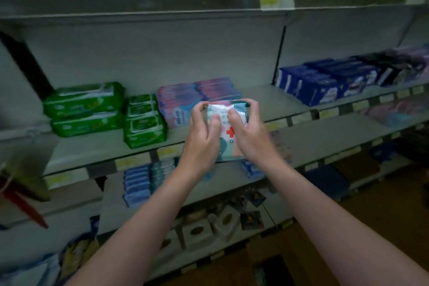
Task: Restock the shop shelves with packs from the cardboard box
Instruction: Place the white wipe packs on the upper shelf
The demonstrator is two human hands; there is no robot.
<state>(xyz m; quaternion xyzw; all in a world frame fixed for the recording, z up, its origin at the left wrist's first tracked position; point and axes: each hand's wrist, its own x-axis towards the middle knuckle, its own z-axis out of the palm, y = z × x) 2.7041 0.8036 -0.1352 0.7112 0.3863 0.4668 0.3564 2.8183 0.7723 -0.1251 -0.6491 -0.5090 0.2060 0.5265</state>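
- The cardboard box (262, 252) sat lowest, cut off by the frame's edge, its contents too dark to make out.
- The left grip (204, 133) and right grip (247, 133) both clamped a white-and-teal pack (228, 141), covering much of its blurred print.
- The pack hung in front of the shelf (274, 102), partly hiding the pink packs (197, 95) behind it.

Pack (224, 130): glossy, crinkled plastic film is noted. Green packs (83, 109): shiny plastic wrap. Shelf (267, 100): smooth matt grey, apparently painted metal. Box (262, 253): matt brown cardboard.
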